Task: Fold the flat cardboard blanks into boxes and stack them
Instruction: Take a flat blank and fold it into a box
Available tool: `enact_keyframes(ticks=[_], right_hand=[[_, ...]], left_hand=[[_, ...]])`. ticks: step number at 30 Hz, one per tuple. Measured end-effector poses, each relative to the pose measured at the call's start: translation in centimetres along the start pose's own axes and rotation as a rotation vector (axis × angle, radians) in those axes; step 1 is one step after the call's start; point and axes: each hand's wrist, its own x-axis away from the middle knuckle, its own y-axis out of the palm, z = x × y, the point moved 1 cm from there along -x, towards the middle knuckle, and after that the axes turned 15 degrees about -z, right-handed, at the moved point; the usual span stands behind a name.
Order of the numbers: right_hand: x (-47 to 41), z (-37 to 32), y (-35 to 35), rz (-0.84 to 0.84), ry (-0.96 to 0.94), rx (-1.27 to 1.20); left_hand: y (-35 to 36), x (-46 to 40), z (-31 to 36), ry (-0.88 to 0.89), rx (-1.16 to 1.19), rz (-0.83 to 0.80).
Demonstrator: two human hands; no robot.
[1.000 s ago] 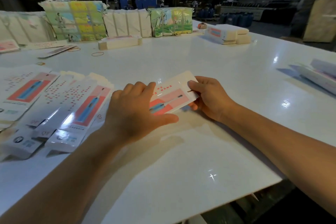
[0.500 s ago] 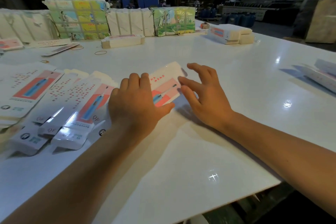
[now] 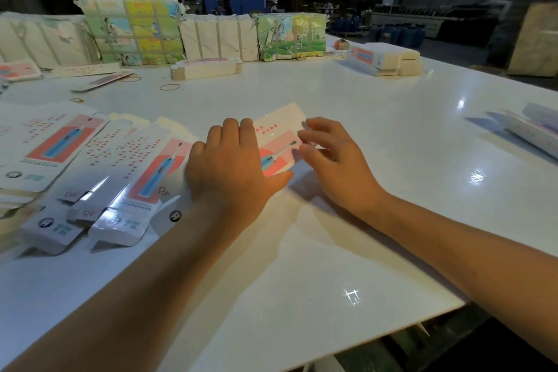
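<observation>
Blank in play: the cardboard blank [image 3: 279,137] lies flat on the white table [image 3: 377,118], right between your hands, toothbrush print up.
Left hand: your left hand [image 3: 232,169] rests palm-down on its near-left part, fingers straight, pinning it.
Right hand: your right hand [image 3: 330,157] hovers at the right edge, fingers spread and loosely bent, gripping nothing as far as I can see.
Feel: looks like thin glossy card, so light, springy, and it'll probably skate on that shiny top.
Where to grab: I'd pinch the free right edge and fold along the score lines.
Supply: fanned blanks [image 3: 126,172] sit just left.
</observation>
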Motion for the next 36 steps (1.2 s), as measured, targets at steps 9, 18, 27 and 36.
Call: enact_keyframes(ticks=[9, 18, 27, 36], right_hand=[[-1.1, 0.7, -1.6, -0.157, 0.194, -0.768], [-0.5, 0.2, -1.8, -0.100, -0.121, -0.255], [0.0, 0.2, -2.1, -0.054, -0.268, 0.001], [-0.3, 0.8, -1.8, -0.126, -0.266, -0.132]], left_hand=[[0.2, -0.5, 0.2, 0.016, 0.018, -0.046], [-0.1, -1.1, -0.7, -0.018, 0.297, -0.228], [-0.7, -1.3, -1.7, 0.074, 0.545, -0.328], [-0.9, -1.6, -2.3, 0.146, 0.599, -0.451]])
